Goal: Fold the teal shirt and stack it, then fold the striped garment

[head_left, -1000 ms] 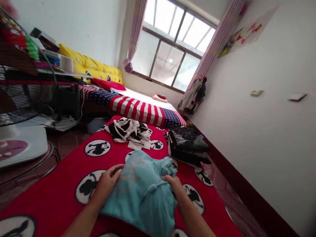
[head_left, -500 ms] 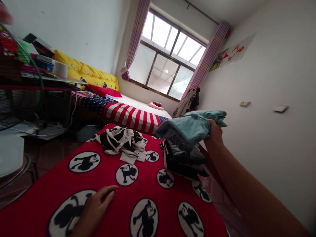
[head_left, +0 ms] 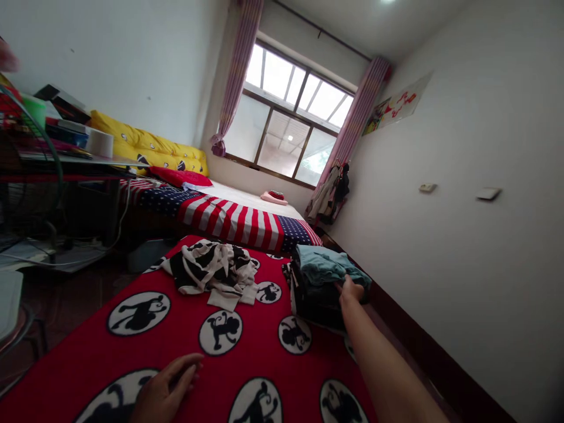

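Observation:
A folded teal garment (head_left: 324, 264) lies on top of a stack of dark folded clothes (head_left: 308, 299) at the bed's far right. My right hand (head_left: 352, 288) is closed on the near right edge of that garment; some of its fingers are hidden. Lower left, my left hand (head_left: 170, 385) is empty, fingers loosely stretched out and thumb apart, over the red blanket (head_left: 185, 329) with monkey prints. Beyond it, left of the stack, a crumpled black-and-white garment (head_left: 214, 270) rests on the blanket.
A second bed with a flag-pattern sheet (head_left: 238, 220) stands under the window. On the left are a cluttered desk (head_left: 74, 157) and a pale stool (head_left: 9, 299). Clothes (head_left: 330, 191) hang by the curtain, and a white wall (head_left: 462, 247) bounds the right side.
My right hand has brought the teal garment down from the air onto the dark stack. My left hand has shifted slightly lower in view. The camera view has turned a little.

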{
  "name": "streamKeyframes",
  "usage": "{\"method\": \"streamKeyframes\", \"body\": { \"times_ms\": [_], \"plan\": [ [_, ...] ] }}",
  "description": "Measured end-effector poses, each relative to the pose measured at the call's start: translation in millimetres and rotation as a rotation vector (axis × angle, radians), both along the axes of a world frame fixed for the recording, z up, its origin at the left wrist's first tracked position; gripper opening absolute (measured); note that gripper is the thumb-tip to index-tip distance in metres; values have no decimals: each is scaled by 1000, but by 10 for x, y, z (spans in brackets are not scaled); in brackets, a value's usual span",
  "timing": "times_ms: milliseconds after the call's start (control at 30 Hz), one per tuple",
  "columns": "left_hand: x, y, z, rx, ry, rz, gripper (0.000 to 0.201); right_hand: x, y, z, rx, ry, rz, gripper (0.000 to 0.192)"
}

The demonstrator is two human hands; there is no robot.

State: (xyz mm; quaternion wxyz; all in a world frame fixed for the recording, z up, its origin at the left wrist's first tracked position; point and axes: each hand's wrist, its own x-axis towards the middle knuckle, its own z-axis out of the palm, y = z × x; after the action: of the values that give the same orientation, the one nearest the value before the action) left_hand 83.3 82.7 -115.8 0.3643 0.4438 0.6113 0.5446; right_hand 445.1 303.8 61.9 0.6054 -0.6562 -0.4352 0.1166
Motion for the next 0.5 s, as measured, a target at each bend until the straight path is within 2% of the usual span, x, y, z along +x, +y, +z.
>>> {"method": "streamKeyframes", "body": {
  "times_ms": [100, 233, 300, 367, 433, 500],
  "plan": [
    [-23, 6, -21, 23, -29, -9, 42, 33, -364, -263, -47, -64, -88, 46],
    [-46, -40, 42, 79, 53, 26, 42, -16, -1173, -884, -126, -242, -59, 40],
    [-45, -65, 75, 144, 212, 110, 39, -53, -1539, -1187, -192, -347, -13, 37],
    [-21, -86, 91, 201, 417, 190, 37, -82, -1809, -1403, -253, -465, 42, 35],
    [38, -118, 96, 198, 629, 209, 40, -107, -1986, -1526, -298, -582, 97, 35],
    [129, -178, 102, 145, 847, 169, 44, -135, -2099, -1586, -326, -671, 142, 38]
  ]
}}
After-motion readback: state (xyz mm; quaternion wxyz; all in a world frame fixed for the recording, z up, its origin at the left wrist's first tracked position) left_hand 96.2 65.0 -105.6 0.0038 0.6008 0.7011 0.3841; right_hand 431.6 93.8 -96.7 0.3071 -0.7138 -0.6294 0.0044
